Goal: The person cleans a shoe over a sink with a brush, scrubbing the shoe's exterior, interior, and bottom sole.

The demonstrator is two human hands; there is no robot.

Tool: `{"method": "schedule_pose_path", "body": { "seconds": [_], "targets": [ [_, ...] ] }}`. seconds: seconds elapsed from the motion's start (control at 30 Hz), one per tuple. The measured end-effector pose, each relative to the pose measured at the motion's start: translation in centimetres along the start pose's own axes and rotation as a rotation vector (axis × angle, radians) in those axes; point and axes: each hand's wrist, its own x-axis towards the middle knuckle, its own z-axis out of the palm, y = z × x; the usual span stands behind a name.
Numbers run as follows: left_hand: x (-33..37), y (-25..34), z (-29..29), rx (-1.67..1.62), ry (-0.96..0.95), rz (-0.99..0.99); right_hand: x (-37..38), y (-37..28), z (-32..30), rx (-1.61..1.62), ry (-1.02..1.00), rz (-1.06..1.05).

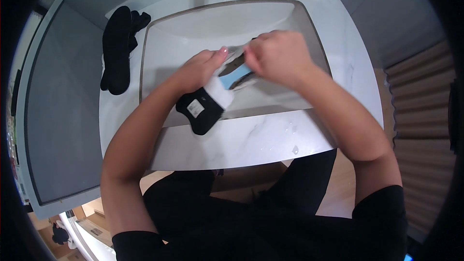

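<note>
Water drops (pixel 296 150) are dotting the white table (pixel 232 147); beyond, a black tongue (pixel 205 116) is flopping from what looks like a shoe (pixel 221 94), tilting over the sink (pixel 169 48); the left hand (pixel 199 70) is gripping it; the right hand (pixel 279 57) is clenching around an apparent light-blue brush (pixel 237 76); good scrubbing is needing firm bracing, short strokes, and splashes missing the black insoles (pixel 116 50).

A black short-sleeved top (pixel 357 237) is worn with black trousers (pixel 309 179).
</note>
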Motion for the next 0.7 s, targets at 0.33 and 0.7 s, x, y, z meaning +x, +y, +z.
{"method": "schedule_pose_path", "body": {
  "seconds": [0.33, 0.7],
  "targets": [
    [-1.3, 2.4, 0.5, 0.083, 0.110, 0.126, 0.7, -0.2, -2.6, -0.106, -0.220, -0.016],
    [-1.7, 3.4, 0.9, 0.112, 0.066, 0.086, -0.1, 6.3, -2.3, -0.032, -0.166, 0.119]
  ]
}}
